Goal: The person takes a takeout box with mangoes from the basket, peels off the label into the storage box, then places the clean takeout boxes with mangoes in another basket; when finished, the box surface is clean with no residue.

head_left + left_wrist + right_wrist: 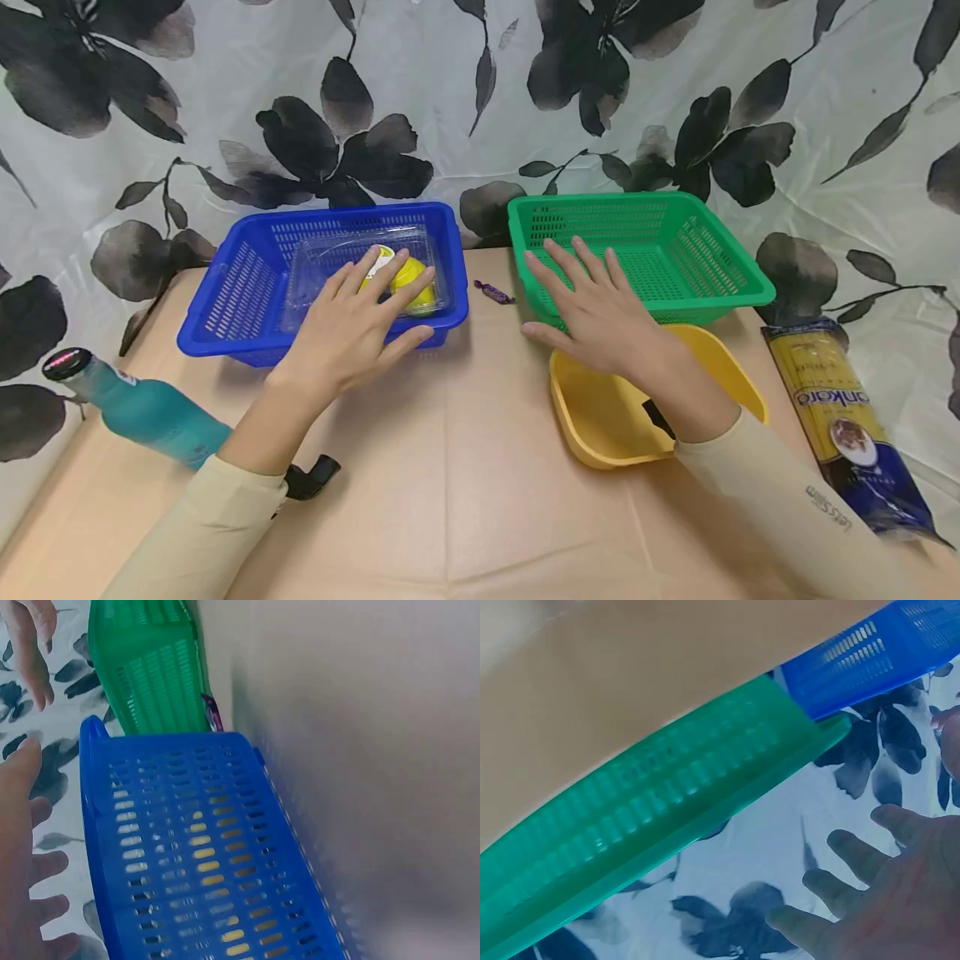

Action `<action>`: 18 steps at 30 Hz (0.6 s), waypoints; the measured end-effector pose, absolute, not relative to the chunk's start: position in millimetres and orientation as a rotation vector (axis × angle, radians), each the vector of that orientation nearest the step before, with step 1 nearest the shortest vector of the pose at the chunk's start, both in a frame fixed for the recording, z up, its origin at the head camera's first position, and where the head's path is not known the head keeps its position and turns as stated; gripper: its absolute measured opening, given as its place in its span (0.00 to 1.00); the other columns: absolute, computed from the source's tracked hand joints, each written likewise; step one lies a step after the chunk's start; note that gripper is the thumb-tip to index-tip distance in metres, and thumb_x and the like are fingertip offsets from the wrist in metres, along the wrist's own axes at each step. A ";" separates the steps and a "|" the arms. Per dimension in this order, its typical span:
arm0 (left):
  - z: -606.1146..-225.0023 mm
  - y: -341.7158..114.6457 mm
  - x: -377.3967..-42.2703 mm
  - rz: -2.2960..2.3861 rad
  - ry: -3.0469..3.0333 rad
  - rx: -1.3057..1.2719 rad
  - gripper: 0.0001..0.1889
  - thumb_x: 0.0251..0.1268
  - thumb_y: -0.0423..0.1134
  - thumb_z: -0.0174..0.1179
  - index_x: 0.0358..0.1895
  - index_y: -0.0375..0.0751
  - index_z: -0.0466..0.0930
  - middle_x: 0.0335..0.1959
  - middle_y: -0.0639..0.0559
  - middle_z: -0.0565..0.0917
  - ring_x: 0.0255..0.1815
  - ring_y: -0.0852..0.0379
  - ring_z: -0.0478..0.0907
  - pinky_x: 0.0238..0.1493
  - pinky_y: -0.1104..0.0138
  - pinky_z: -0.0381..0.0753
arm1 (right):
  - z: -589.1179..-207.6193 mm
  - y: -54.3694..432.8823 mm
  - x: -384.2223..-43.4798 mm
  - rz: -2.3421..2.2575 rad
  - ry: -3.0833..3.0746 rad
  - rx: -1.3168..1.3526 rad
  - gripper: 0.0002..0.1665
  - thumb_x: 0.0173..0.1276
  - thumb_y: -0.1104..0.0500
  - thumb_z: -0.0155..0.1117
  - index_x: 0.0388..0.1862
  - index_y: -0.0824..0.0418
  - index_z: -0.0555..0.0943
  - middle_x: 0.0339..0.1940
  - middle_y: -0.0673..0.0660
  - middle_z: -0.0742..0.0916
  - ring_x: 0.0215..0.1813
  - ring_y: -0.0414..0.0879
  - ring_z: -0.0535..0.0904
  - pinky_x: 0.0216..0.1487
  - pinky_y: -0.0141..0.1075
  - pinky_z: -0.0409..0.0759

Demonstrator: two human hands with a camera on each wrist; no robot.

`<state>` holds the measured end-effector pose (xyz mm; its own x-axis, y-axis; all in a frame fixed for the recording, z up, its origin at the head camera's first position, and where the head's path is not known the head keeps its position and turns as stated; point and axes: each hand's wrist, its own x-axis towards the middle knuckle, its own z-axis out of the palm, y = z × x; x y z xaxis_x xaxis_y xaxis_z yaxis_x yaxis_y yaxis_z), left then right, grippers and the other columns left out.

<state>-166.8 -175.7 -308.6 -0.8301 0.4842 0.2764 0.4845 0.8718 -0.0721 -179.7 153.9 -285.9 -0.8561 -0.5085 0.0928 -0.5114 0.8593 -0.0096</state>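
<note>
My left hand (352,321) hovers over the near right part of the blue basket (243,292), fingers spread and holding nothing. Inside that basket lies a clear plastic box (318,258), with a yellow item (420,279) in or under it, partly hidden by my fingers. Over the near left side of the green basket (712,242) is my right hand (600,321), likewise spread and holding nothing. Below its wrist stands a yellow tub (592,417), partly covered by the forearm. In the wrist views both hands appear apart from the baskets.
A purple-wrapped candy (493,292) lies between the two baskets. On the left, a teal bottle (153,417) with a dark cap lies tilted, its lower end behind the left forearm. A yellow and blue packet (847,408) lies at the right edge. Floral cloth (480,100) hangs behind.
</note>
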 end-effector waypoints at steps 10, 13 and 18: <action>-309.4 -195.3 -173.0 -0.036 -2.797 -0.654 0.37 0.77 0.69 0.43 0.83 0.63 0.53 0.84 0.45 0.55 0.84 0.36 0.46 0.77 0.38 0.52 | -278.0 117.6 -185.1 0.055 -2.962 0.871 0.52 0.76 0.26 0.46 0.87 0.43 0.39 0.87 0.55 0.48 0.86 0.60 0.33 0.80 0.64 0.34; -306.3 -204.2 -174.6 -0.057 -2.824 -0.601 0.36 0.78 0.67 0.43 0.84 0.62 0.52 0.84 0.45 0.54 0.84 0.35 0.46 0.76 0.36 0.52 | -277.6 108.5 -186.3 0.081 -2.970 0.887 0.52 0.76 0.26 0.45 0.87 0.42 0.38 0.87 0.54 0.47 0.86 0.60 0.33 0.80 0.63 0.34; -301.6 -219.6 -175.8 -0.090 -2.854 -0.495 0.37 0.78 0.66 0.44 0.84 0.61 0.50 0.84 0.44 0.53 0.83 0.33 0.46 0.75 0.34 0.52 | -279.8 94.6 -191.3 0.108 -2.966 0.928 0.51 0.76 0.27 0.47 0.87 0.42 0.39 0.87 0.54 0.48 0.86 0.60 0.35 0.80 0.64 0.37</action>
<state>-175.8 -219.6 -301.6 -0.9129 0.3238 0.2484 0.3388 0.9407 0.0191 -191.3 94.6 -279.8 -0.8215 -0.5679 0.0515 -0.5701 0.8196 -0.0564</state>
